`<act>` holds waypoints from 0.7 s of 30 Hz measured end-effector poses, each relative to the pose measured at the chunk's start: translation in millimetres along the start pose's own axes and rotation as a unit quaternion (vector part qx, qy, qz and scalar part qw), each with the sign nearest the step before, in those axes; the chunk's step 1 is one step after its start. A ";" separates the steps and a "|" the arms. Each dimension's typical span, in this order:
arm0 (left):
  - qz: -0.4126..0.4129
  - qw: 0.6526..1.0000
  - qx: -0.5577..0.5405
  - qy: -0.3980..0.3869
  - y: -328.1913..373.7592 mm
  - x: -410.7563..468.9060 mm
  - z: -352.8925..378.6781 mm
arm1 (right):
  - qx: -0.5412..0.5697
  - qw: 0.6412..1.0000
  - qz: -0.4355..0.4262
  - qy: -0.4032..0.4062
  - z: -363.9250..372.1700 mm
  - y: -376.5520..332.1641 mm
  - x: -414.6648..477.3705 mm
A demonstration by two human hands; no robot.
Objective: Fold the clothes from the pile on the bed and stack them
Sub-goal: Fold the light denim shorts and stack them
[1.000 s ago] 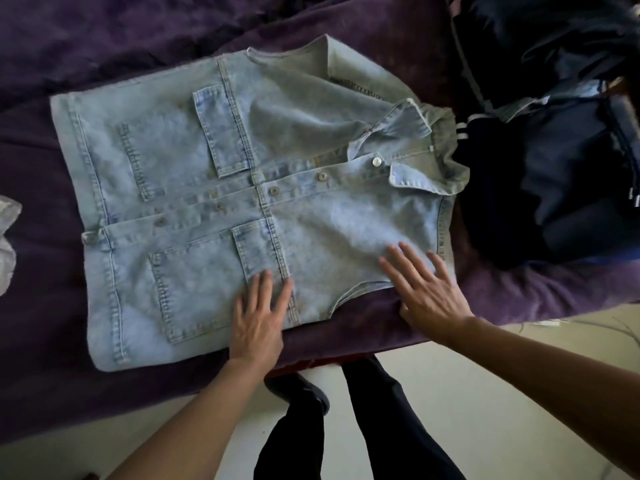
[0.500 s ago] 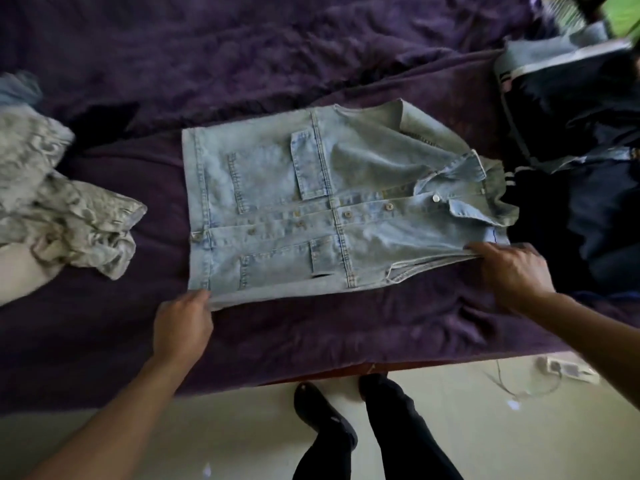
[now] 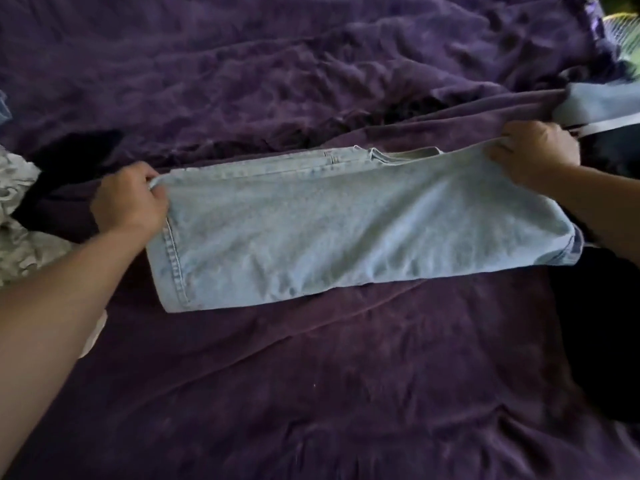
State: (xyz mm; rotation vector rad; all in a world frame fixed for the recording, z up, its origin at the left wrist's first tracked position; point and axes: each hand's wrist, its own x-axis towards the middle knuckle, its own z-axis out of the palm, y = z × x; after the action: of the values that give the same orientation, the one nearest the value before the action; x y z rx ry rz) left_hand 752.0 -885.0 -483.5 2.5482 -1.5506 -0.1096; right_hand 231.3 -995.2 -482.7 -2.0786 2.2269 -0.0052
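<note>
A light blue denim vest (image 3: 346,230) lies folded lengthwise on the purple bed cover (image 3: 311,375), its plain back side up and a strip of its front showing along the far edge. My left hand (image 3: 130,202) grips the folded edge at the vest's left end. My right hand (image 3: 535,152) grips the folded edge at the right end, near the collar. Both hands hold the near half over the far half.
A pale patterned garment (image 3: 17,230) lies crumpled at the left edge. Dark navy clothes (image 3: 602,306) sit at the right, with a grey-blue piece (image 3: 602,102) behind my right hand. Rumpled purple bedding fills the far side.
Both hands took the vest's near edge and carried it over to the far side, folding the vest in half lengthwise. The buttons and pockets are now hidden.
</note>
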 end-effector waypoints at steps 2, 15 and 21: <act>-0.008 1.000 0.002 -0.004 13.1 30.8 20.9 | 0.011 1.000 0.017 -0.010 21.9 -0.2 24.7; 0.272 0.955 0.012 -0.115 141.0 -35.0 145.9 | 0.089 0.988 -0.070 0.103 65.2 8.5 -10.1; 0.250 0.948 0.026 -0.195 166.6 -68.9 159.3 | 0.437 0.830 0.329 -0.108 64.4 12.1 -133.3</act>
State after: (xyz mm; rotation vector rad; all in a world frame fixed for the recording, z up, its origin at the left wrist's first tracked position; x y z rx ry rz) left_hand 551.5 -914.3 -613.2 2.1675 -2.3224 -0.5409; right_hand 232.8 -857.6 -538.6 -0.7639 2.0692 -0.5811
